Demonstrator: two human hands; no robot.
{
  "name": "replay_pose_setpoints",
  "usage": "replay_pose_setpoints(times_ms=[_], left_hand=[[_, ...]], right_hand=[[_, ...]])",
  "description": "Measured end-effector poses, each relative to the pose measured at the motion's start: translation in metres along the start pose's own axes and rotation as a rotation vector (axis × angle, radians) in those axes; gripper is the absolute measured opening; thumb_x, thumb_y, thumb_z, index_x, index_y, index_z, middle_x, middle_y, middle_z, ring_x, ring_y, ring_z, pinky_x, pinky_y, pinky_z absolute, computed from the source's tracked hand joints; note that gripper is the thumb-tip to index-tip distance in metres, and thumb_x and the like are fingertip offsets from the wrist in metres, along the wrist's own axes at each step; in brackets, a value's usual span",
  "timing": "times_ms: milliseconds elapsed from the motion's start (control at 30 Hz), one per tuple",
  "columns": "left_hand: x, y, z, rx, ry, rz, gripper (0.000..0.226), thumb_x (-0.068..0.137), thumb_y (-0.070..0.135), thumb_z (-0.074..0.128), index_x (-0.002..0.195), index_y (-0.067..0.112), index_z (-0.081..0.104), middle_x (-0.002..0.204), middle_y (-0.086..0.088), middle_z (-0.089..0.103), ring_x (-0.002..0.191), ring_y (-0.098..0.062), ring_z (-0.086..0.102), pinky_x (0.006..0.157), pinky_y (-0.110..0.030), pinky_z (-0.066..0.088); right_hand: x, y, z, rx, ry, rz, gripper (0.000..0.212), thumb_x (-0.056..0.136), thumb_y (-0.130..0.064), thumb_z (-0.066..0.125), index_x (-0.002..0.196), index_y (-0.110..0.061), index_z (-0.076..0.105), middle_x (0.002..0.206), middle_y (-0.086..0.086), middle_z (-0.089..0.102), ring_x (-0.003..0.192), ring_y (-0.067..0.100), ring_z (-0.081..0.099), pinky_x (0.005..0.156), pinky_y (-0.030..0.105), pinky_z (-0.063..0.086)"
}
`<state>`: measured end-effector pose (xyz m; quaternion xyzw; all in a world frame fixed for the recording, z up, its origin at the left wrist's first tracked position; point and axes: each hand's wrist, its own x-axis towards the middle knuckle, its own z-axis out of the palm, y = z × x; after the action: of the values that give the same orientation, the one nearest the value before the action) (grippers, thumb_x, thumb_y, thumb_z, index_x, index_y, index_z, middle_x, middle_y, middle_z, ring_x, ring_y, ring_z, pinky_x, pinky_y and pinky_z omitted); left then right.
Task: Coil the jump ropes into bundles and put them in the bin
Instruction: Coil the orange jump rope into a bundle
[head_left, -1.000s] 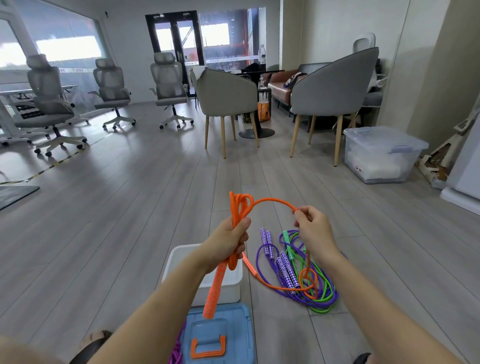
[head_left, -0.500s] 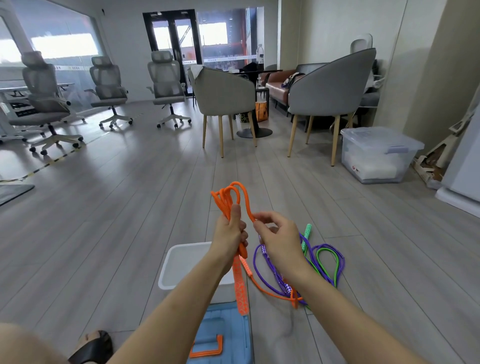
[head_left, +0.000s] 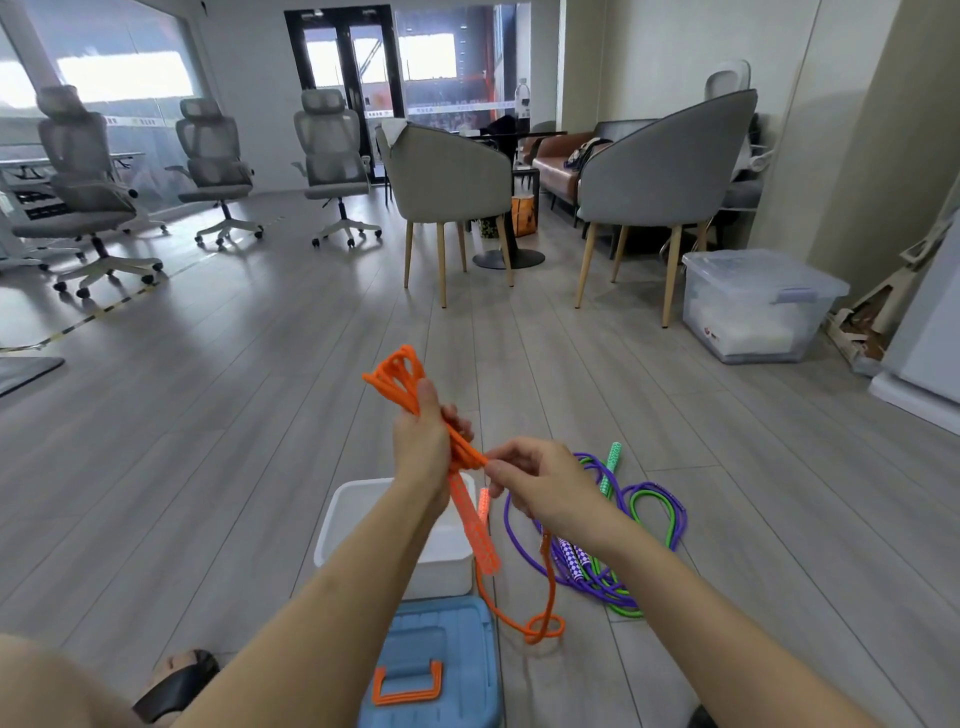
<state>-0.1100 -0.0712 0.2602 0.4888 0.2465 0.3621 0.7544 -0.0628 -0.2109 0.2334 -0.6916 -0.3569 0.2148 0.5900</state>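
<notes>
My left hand (head_left: 422, 447) grips a bundle of folded loops of the orange jump rope (head_left: 397, 376), with loop ends sticking up above the fist and an orange handle hanging below it. My right hand (head_left: 540, 483) pinches the orange cord just right of the bundle; the rest of the cord trails down to a small loop on the floor. A white bin (head_left: 343, 519) stands open on the floor under my left forearm. A purple jump rope (head_left: 675, 519) and a green jump rope (head_left: 636, 501) lie tangled on the floor to the right of the bin.
A blue lid with an orange handle (head_left: 436, 660) lies near me, in front of the bin. A lidded clear storage box (head_left: 753, 304) stands at the right. Grey armchairs (head_left: 665, 171) and office chairs (head_left: 332, 150) stand farther back on the wood floor.
My right hand has moved in from the right to the bundle, laying another loop of orange cord into my left hand. The loose cord on the floor has grown shorter.
</notes>
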Motion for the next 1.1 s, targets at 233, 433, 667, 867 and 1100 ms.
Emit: replay_pose_setpoints(times_ms=[233, 433, 667, 867, 1100], left_hand=[[0.035, 0.058, -0.016, -0.27, -0.014, -0.075, 0.038, 0.101, 0.057, 0.048, 0.081, 0.026, 0.041, 0.054, 0.011, 0.033, 0.041, -0.006, 0.035, 0.047, -0.022, 0.044], [0.025, 0.06, -0.012, 0.023, -0.187, 0.029, 0.038, 0.1, 0.057, 0.051, 0.081, 0.026, 0.041, 0.057, 0.009, 0.027, 0.043, -0.006, 0.026, 0.041, -0.023, 0.033], [0.001, 0.05, -0.013, 0.391, -0.438, -0.006, 0.041, 0.104, 0.047, 0.048, 0.093, 0.008, 0.051, 0.063, -0.004, 0.055, 0.052, -0.021, 0.062, 0.045, -0.029, 0.05], [-0.021, 0.042, -0.007, 0.551, -0.604, -0.069, 0.048, 0.108, 0.041, 0.041, 0.119, -0.005, 0.05, 0.084, -0.021, 0.073, 0.062, -0.025, 0.073, 0.044, -0.026, 0.053], [-0.024, 0.026, -0.001, 0.606, -0.725, -0.101, 0.05, 0.107, 0.041, 0.043, 0.122, -0.005, 0.055, 0.095, -0.028, 0.071, 0.082, -0.04, 0.072, 0.073, -0.043, 0.062]], right_hand=[[-0.009, -0.002, -0.024, -0.234, -0.251, -0.018, 0.026, 0.105, -0.027, 0.053, 0.087, -0.022, 0.072, 0.062, 0.0, 0.045, 0.059, 0.016, 0.043, 0.056, 0.03, 0.036], [-0.002, -0.017, -0.031, 0.029, -0.024, -0.09, 0.007, 0.104, -0.006, 0.056, 0.101, -0.006, 0.062, 0.066, 0.003, 0.052, 0.057, 0.008, 0.047, 0.052, 0.018, 0.039], [0.002, -0.022, -0.041, -0.266, 0.076, -0.253, 0.005, 0.096, -0.022, 0.072, 0.091, -0.024, 0.073, 0.077, -0.001, 0.063, 0.064, 0.003, 0.05, 0.062, 0.018, 0.04], [0.004, -0.025, -0.043, -0.6, 0.15, -0.324, 0.006, 0.09, -0.035, 0.077, 0.091, -0.031, 0.074, 0.087, -0.018, 0.064, 0.085, 0.002, 0.06, 0.075, 0.028, 0.05], [0.002, -0.021, -0.037, -0.773, 0.225, -0.35, 0.011, 0.091, -0.042, 0.073, 0.09, -0.031, 0.072, 0.092, -0.015, 0.065, 0.084, 0.005, 0.059, 0.075, 0.034, 0.054]])
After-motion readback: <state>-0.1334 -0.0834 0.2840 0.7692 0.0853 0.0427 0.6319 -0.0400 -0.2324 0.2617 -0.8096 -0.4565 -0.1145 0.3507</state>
